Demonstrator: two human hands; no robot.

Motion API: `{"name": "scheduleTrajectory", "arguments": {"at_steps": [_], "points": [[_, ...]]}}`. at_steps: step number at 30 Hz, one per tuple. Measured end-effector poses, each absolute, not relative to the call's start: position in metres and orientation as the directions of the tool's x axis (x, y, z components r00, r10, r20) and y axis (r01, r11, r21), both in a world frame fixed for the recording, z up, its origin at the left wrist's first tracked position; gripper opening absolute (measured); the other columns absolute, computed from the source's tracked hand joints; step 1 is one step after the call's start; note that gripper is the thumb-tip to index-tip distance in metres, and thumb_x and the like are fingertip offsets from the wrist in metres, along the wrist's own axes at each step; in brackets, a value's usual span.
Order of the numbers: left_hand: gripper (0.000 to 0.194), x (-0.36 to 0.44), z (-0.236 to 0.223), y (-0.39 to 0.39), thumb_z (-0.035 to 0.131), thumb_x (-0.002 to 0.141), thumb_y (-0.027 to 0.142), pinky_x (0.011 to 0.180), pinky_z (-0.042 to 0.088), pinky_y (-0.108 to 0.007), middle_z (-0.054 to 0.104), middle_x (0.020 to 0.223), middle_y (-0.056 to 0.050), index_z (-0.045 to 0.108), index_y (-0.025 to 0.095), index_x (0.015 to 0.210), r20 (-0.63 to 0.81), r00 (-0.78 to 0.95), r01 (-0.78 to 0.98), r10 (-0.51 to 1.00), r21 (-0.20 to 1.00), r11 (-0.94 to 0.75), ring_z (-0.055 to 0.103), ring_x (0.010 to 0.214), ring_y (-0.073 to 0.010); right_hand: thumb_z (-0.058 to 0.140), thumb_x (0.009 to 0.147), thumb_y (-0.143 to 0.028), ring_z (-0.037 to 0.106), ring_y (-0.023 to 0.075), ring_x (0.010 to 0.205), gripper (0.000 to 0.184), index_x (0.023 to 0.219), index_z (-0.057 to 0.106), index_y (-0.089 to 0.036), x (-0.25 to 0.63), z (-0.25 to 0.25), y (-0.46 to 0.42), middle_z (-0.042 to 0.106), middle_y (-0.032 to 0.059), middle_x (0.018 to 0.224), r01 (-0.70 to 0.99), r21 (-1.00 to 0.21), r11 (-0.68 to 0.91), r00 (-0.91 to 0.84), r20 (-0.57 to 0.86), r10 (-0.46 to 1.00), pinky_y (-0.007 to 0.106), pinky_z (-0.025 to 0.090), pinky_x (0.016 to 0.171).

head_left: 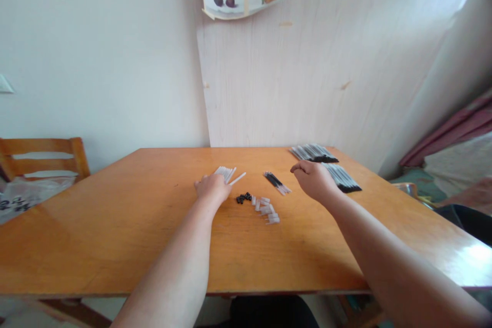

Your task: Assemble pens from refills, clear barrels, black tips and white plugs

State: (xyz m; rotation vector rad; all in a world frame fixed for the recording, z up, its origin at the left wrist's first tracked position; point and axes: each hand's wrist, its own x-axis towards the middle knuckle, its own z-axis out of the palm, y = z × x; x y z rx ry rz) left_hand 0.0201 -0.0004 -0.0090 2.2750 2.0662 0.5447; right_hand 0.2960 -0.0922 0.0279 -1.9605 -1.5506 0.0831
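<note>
At the middle left of the table, my left hand [213,187] bends its fingers down at a bunch of thin white pen barrels [225,172]. One white barrel [238,178] sticks out beside it at a different angle; the fingertips are mostly hidden. Over on the right, my right hand [313,179] is closed in a pinch, and anything in it is too small or hidden to make out. It is beside a row of clear pens with black ends [342,177], partly covering it. Between the hands lie several dark pen refills [277,183], small black plugs [244,198] and frosted caps [266,208].
Another row of pens [313,152] lies at the far right by the wall. The wooden table [115,230] reaches the wall. A wooden chair [44,156] with a plastic bag [34,195] stands at left, and a dark container [465,220] at right.
</note>
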Motion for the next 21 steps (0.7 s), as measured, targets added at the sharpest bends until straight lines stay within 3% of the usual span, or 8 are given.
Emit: {"name": "scheduleTrajectory", "arguments": {"at_steps": [4, 7, 11, 13, 17, 21], "points": [[0.012, 0.022, -0.009, 0.001, 0.060, 0.070, 0.034, 0.069, 0.040, -0.037, 0.067, 0.068, -0.007, 0.064, 0.022, 0.069, 0.236, 0.081, 0.914, 0.968, 0.370, -0.167, 0.063, 0.073, -0.0264, 0.049, 0.083, -0.027, 0.064, 0.0210, 0.089, 0.028, 0.096, 0.073, -0.022, 0.295, 0.024, -0.075, 0.074, 0.0067, 0.094, 0.853, -0.507, -0.121, 0.319, 0.323, 0.891, 0.026, 0.044, 0.075], [0.010, 0.025, -0.011, 0.005, 0.060, 0.070, 0.031, 0.061, 0.038, -0.031, 0.064, 0.067, -0.004, 0.061, 0.021, 0.070, 0.302, 0.074, 0.790, 0.950, 0.564, -0.241, 0.059, 0.064, -0.0205, 0.051, 0.080, -0.027, 0.064, 0.0205, 0.088, 0.027, 0.096, 0.073, -0.023, 0.298, 0.011, -0.064, 0.073, 0.0062, 0.093, 0.857, -0.480, -0.186, 0.357, 0.294, 0.886, 0.026, 0.042, 0.073], [0.012, 0.031, -0.007, 0.002, 0.061, 0.068, 0.028, 0.056, 0.037, -0.025, 0.061, 0.065, 0.000, 0.060, 0.020, 0.076, 0.321, -0.010, 0.396, 0.947, 0.871, -0.291, 0.054, 0.059, -0.0137, 0.054, 0.077, -0.028, 0.063, 0.0193, 0.087, 0.023, 0.090, 0.072, -0.021, 0.303, -0.008, -0.059, 0.072, 0.0065, 0.092, 0.869, -0.444, -0.219, 0.338, 0.210, 0.917, 0.025, 0.041, 0.071], [0.014, 0.034, -0.002, -0.003, 0.060, 0.068, 0.026, 0.055, 0.036, -0.023, 0.059, 0.064, 0.001, 0.062, 0.019, 0.079, 0.266, -0.043, 0.159, 0.963, 0.953, -0.257, 0.051, 0.056, -0.0109, 0.054, 0.077, -0.029, 0.063, 0.0190, 0.085, 0.022, 0.086, 0.072, -0.021, 0.304, -0.014, -0.059, 0.072, 0.0064, 0.090, 0.880, -0.420, -0.221, 0.313, 0.164, 0.935, 0.025, 0.040, 0.069], [0.019, 0.034, 0.006, -0.006, 0.062, 0.067, 0.025, 0.052, 0.035, -0.020, 0.059, 0.066, 0.000, 0.065, 0.016, 0.083, 0.163, -0.046, -0.183, 0.986, 0.969, -0.168, 0.047, 0.054, -0.0073, 0.055, 0.077, -0.036, 0.064, 0.0205, 0.083, 0.024, 0.086, 0.071, -0.021, 0.303, -0.015, -0.061, 0.072, 0.0069, 0.089, 0.890, -0.377, -0.255, 0.313, 0.098, 0.945, 0.027, 0.039, 0.064], [0.022, 0.031, 0.006, -0.001, 0.070, 0.066, 0.025, 0.055, 0.038, -0.020, 0.058, 0.069, 0.000, 0.065, 0.014, 0.084, 0.175, -0.007, -0.379, 0.985, 0.910, -0.164, 0.051, 0.061, -0.0070, 0.056, 0.076, -0.038, 0.065, 0.0228, 0.087, 0.025, 0.087, 0.071, -0.022, 0.301, -0.014, -0.062, 0.072, 0.0079, 0.094, 0.896, -0.335, -0.292, 0.328, 0.055, 0.943, 0.028, 0.039, 0.064]]}}
